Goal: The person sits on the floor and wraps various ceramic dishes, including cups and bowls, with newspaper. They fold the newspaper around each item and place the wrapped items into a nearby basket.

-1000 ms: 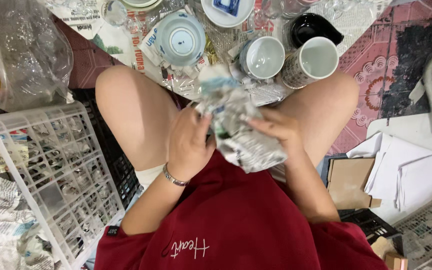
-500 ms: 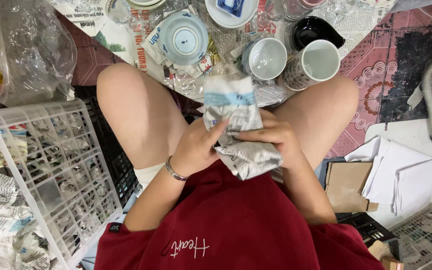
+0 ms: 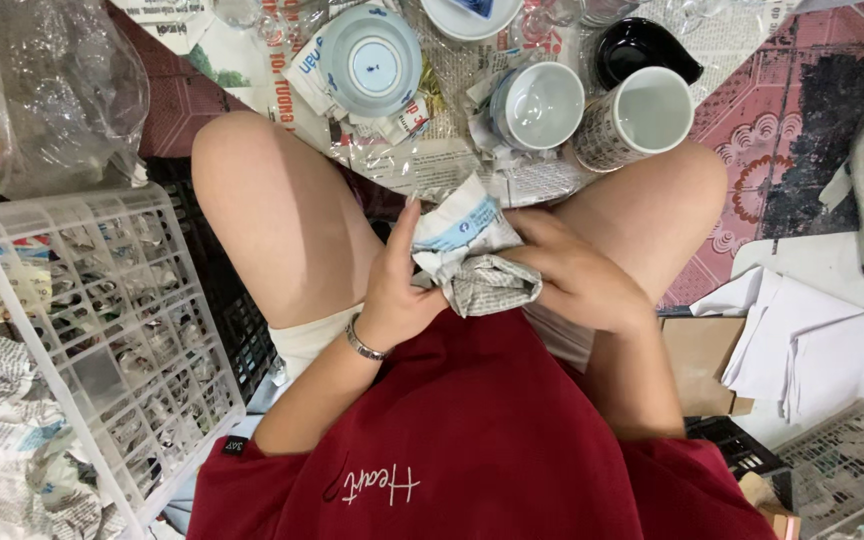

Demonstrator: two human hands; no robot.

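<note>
In the lap, between the bare knees, a crumpled bundle of grey newsprint with a pale blue patch (image 3: pixel 474 257) is held by both hands. The left hand (image 3: pixel 399 290) is pressed against its left side, fingers (image 3: pixel 404 228) together and stretched upward; the right hand (image 3: pixel 580 280) is laid over its right side, fingers curled on the paper. Whatever is wrapped inside is hidden. Beyond the knees, on newspaper spread over the floor, an upturned blue-and-white porcelain bowl (image 3: pixel 369 62), a white ceramic cup (image 3: pixel 538 104) and a patterned white mug (image 3: pixel 638 117) are seen. A white plastic lattice basket (image 3: pixel 92 330) is cut off at the left edge.
</note>
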